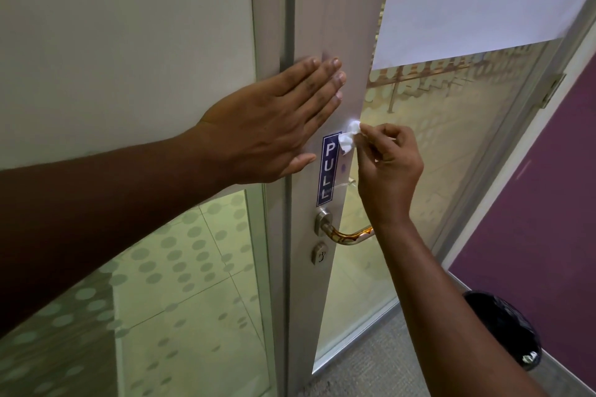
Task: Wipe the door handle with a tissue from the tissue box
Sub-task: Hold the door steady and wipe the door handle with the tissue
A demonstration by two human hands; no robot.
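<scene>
Right hand (388, 167) fingers (371, 132) pinch a crumpled tissue (349, 138) against the door (338, 26) beside the sign (329, 169), above the handle (346, 234); left hand (271, 126) lies flat, fingers pressed together.

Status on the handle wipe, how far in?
Done: tissue is out, pinched in the right hand. In hand: it sits by the top of the PULL sign; left hand flat on the door. Left: the door handle below, untouched.
</scene>
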